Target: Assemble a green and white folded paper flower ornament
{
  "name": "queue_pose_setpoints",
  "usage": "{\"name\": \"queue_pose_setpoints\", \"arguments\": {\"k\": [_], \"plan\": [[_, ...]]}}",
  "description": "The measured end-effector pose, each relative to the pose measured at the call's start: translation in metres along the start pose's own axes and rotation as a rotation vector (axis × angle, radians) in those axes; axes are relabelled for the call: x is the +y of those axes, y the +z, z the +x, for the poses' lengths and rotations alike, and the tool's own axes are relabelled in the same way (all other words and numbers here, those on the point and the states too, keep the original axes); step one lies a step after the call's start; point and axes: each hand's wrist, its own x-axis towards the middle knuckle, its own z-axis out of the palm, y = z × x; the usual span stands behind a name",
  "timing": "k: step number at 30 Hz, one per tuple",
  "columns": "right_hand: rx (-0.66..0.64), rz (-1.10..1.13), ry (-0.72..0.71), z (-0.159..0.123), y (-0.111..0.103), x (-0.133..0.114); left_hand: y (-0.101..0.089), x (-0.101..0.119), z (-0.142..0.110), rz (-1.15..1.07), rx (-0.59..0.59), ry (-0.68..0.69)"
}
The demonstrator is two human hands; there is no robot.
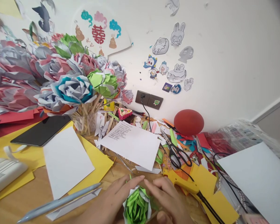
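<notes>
A green and white folded paper flower sits low in the middle of the view, between my two hands. My left hand curves around its left and far side, with the fingers lying along the petals. From the right, my right hand cups the flower, its index fingertip close to the left fingertips at the far edge and its thumb low in front. The flower's underside is hidden. Just beyond the hands lies a small folded white paper strip.
Paper flowers on sticks crowd the left. Nearby lie a tablet, white paper and a blue-grey pen. A handwritten sheet, scissors, yellow glue gun and red balloon-like object stand beyond.
</notes>
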Motion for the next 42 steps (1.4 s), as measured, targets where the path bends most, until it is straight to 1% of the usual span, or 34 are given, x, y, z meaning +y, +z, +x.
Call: {"name": "queue_pose_setpoints", "arguments": {"k": [2,5,7,11,13,15,18,20,22,24,26,33,37,41,42], "plan": [[0.026,-0.003,-0.006,0.000,0.003,0.004,0.000,-0.001,0.000,-0.051,-0.005,-0.022],[0.029,-0.050,-0.075,-0.001,0.006,0.005,0.002,-0.002,-0.001,-0.109,0.000,-0.019],[0.001,-0.110,-0.082,0.000,0.005,0.002,0.005,-0.003,-0.002,-0.113,0.028,-0.016],[-0.083,-0.249,-0.036,0.001,-0.003,-0.006,0.011,-0.005,-0.004,-0.082,0.091,-0.036],[-0.083,-0.298,-0.058,0.001,-0.005,-0.007,0.013,-0.005,-0.004,-0.080,0.104,-0.033],[-0.050,-0.331,-0.096,0.002,-0.004,-0.006,0.014,-0.005,-0.003,-0.087,0.113,-0.028],[0.074,-0.307,-0.147,0.002,0.000,-0.002,0.013,-0.002,-0.003,-0.100,0.132,-0.028],[0.117,-0.275,-0.142,0.002,0.000,-0.002,0.012,0.000,-0.003,-0.091,0.152,-0.037],[0.068,-0.270,-0.109,0.002,-0.002,-0.004,0.012,0.001,-0.004,-0.068,0.157,-0.046],[-0.001,-0.271,-0.083,0.003,-0.005,-0.008,0.013,0.001,-0.004,-0.049,0.135,-0.047],[-0.034,-0.270,-0.076,0.003,-0.008,-0.011,0.013,0.000,-0.003,-0.049,0.105,-0.034],[-0.045,-0.295,-0.101,0.004,-0.011,-0.014,0.015,-0.003,0.001,-0.061,0.114,0.016],[-0.001,-0.301,-0.120,0.003,-0.004,-0.011,0.015,0.000,0.001,-0.076,0.104,0.027],[0.120,-0.306,-0.160,-0.001,0.009,0.000,0.010,0.001,0.001,-0.151,0.080,0.030],[0.155,-0.303,-0.146,-0.002,0.011,0.002,0.008,0.002,0.002,-0.172,0.078,0.025]]}}
